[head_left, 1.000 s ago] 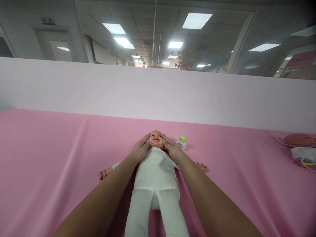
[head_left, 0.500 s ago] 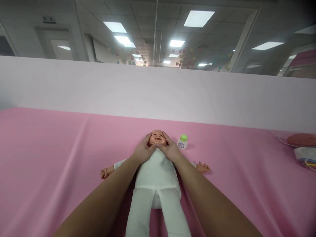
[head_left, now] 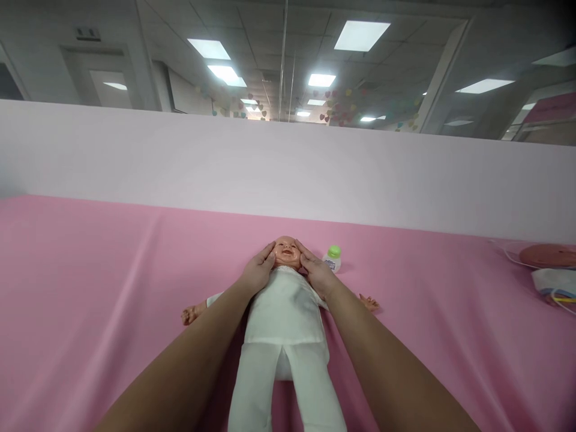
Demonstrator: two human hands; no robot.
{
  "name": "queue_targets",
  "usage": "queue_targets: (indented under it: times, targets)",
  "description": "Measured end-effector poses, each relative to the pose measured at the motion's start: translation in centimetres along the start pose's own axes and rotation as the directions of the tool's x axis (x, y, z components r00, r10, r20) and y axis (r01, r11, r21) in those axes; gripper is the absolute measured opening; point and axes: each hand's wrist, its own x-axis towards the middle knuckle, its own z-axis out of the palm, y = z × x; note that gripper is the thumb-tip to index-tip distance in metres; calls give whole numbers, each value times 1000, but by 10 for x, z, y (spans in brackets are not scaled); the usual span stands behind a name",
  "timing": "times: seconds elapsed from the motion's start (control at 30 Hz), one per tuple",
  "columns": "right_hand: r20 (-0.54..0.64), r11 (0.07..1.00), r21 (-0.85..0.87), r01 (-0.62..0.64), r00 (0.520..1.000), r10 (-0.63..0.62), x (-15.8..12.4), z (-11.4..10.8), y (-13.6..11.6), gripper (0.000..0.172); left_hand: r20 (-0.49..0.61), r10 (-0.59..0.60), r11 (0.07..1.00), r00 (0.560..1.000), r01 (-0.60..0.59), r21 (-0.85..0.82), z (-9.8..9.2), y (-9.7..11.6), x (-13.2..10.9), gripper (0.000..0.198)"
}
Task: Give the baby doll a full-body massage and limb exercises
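A baby doll [head_left: 284, 312] in white clothes lies on its back, head away from me and arms spread. My left hand [head_left: 260, 270] cups the left side of its head, fingers along the temple and thumb by the cheek. On the opposite side my right hand [head_left: 317, 271] holds the head the same way, its fingertips near the temple. Between my palms the doll's face shows. Just right of my right hand stands a small clear bottle [head_left: 332, 261] with a green cap, partly covered by that hand.
Pink cloth [head_left: 112, 288] with soft folds covers the surface under the doll. A white panel [head_left: 288, 171] runs across the back, with glass above it. At the far right lie a brown-orange rounded object [head_left: 546, 255] and a white bundle [head_left: 552, 282] with cords.
My thumbs have moved apart from under the doll's chin out to the sides of its face, uncovering the chin and collar. My right hand now hides more of the bottle.
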Motion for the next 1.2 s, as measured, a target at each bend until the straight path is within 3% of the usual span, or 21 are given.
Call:
queue_targets:
  times: [0.1,0.2,0.3,0.43,0.53,0.73,0.9,1.0,1.1,1.2]
  targets:
    - [54,991,122,-53,997,47,-1,1,-2,72,-13,-21,1000,1000,21,7,0,0,-1,75]
    - [34,998,45,-39,999,37,-3,3,-7,78,0,-26,999,1000,26,34,0,2,-3,86]
    - [4,1000,-17,-17,1000,17,-3,6,-9,96,19,-18,998,1000,17,57,0,2,-4,95]
    - [-76,997,-70,-26,997,21,0,11,-4,107,4,-10,997,1000,9,75,1,0,-3,94]
    - [-86,995,-94,-28,996,20,2,11,0,107,-1,-7,998,1000,7,61,1,0,-3,92]
    - [19,996,-83,-41,999,42,0,1,-2,95,3,15,1000,1000,-15,-8,0,-4,-1,86]
    - [75,996,44,-81,994,78,2,-4,3,87,-15,20,997,1000,-21,-80,0,-14,5,77]
    - [44,993,81,-91,995,87,3,-4,5,79,-6,-1,988,1000,0,-154,0,-16,7,72]
    - [-39,997,-47,-63,997,62,2,-1,0,73,-8,-19,984,1000,18,-177,0,-12,4,69]
    - [-80,983,-184,-17,997,3,-1,3,-6,76,-8,-1,994,1000,1,-112,-1,-3,-1,72]
